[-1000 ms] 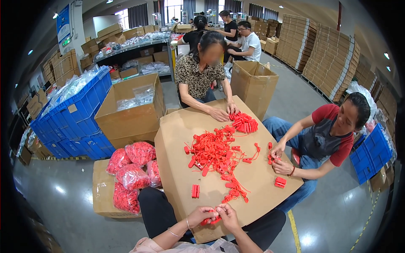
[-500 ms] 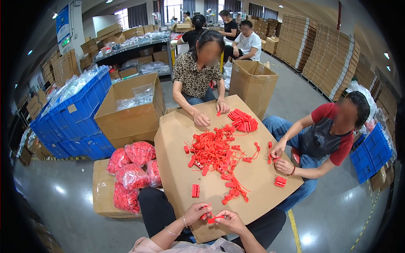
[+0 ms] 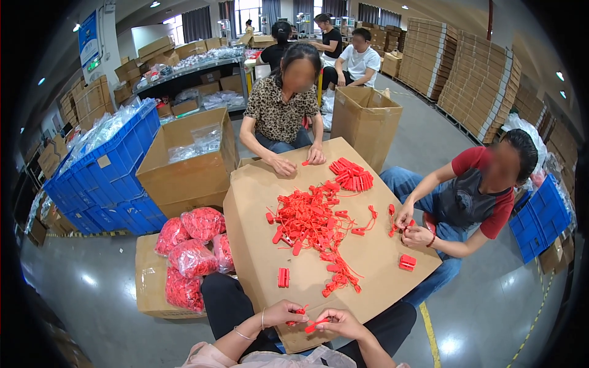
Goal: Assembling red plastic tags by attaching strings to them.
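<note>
Over the near edge of the cardboard-topped table (image 3: 257,214), my left hand (image 3: 281,313) is closed on a small red plastic piece (image 3: 298,314) with a thin cord-like end. My right hand (image 3: 343,324) pinches a flat red plastic tag (image 3: 315,325) between thumb and fingers. A narrow gap separates the two pieces. Beyond my hands lies a small red cluster of corded tags (image 3: 337,279). A tangled heap of red corded tags (image 3: 307,214) fills the table's middle. A short red stack of tags (image 3: 283,277) stands ahead of my left hand.
Across the table a person (image 3: 285,110) handles a red piece beside a row of bundled tags (image 3: 351,175). Another person (image 3: 472,196) works at the right edge, near a red stack (image 3: 407,262). Bags of red pieces (image 3: 192,257) sit left, near an open carton (image 3: 184,159) and blue crates (image 3: 104,178).
My hands have drawn slightly apart, and the red pieces in them have separated. The hands of the person opposite have shifted left; the person at the right has moved their hands a little.
</note>
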The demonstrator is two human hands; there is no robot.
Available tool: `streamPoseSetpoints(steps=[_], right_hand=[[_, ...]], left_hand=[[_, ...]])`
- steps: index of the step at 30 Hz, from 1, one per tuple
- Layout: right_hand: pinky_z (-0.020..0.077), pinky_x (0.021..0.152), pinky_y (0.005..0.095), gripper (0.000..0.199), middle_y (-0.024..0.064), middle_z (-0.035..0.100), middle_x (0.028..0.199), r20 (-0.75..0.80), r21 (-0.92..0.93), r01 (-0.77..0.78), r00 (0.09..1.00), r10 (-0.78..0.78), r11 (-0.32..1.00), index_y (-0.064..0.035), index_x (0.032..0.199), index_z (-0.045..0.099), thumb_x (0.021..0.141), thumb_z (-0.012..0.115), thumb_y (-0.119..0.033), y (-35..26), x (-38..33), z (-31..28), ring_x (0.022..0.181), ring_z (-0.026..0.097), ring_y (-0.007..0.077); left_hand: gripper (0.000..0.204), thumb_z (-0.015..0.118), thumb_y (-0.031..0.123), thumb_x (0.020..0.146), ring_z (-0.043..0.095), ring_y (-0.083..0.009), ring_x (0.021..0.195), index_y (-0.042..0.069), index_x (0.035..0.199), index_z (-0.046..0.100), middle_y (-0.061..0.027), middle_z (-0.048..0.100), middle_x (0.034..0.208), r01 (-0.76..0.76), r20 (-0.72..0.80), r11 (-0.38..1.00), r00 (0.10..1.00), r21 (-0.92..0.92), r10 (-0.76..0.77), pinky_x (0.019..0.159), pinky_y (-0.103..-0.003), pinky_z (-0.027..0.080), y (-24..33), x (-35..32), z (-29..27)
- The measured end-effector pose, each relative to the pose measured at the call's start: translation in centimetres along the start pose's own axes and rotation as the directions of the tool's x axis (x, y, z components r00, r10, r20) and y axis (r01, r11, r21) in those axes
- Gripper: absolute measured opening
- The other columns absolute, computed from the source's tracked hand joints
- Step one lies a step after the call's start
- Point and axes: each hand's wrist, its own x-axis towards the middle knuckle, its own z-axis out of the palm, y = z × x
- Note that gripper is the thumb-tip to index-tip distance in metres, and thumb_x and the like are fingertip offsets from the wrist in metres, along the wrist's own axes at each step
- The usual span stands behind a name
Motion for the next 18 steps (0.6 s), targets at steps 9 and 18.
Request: streamPoseSetpoints(steps=[9, 18], right_hand=[[0.0435, 0.061, 0.0218, 0.01, 0.0037, 0.054, 0.081, -0.434, -0.662, 0.101, 0.756, -0.49, 0.743, 0.0007, 0.089, 0.061, 0.079, 0.061, -0.003, 0.6, 1.5, 0.9, 0.073, 0.053, 0.0109], [0.0426, 0.078, 0.0255, 0.023, 0.01, 0.054, 0.097, -0.603, -0.393, 0.333, 0.611, -0.513, 0.857, -0.001, 0.105, 0.06, 0.083, 0.054, -0.003, 0.9, 3.6, 4.8, 0.091, 0.052, 0.0163]], left_hand=[[0.015, 0.057, 0.014, 0.085, 0.056, -0.0083, 0.068, 0.001, 0.092, 0.056, -0.0038, 0.06, 0.079, -0.137, -0.208, 0.884, 0.977, -0.447, 0.046, 0.063, -0.02, 0.045, -1.0, 0.7, 1.1], [0.011, 0.057, 0.007, 0.083, 0.057, -0.0128, 0.07, 0.001, 0.091, 0.053, -0.0063, 0.058, 0.08, -0.45, -0.53, 0.605, 0.846, -0.657, 0.054, 0.066, -0.024, 0.048, -1.8, 3.8, 3.9]])
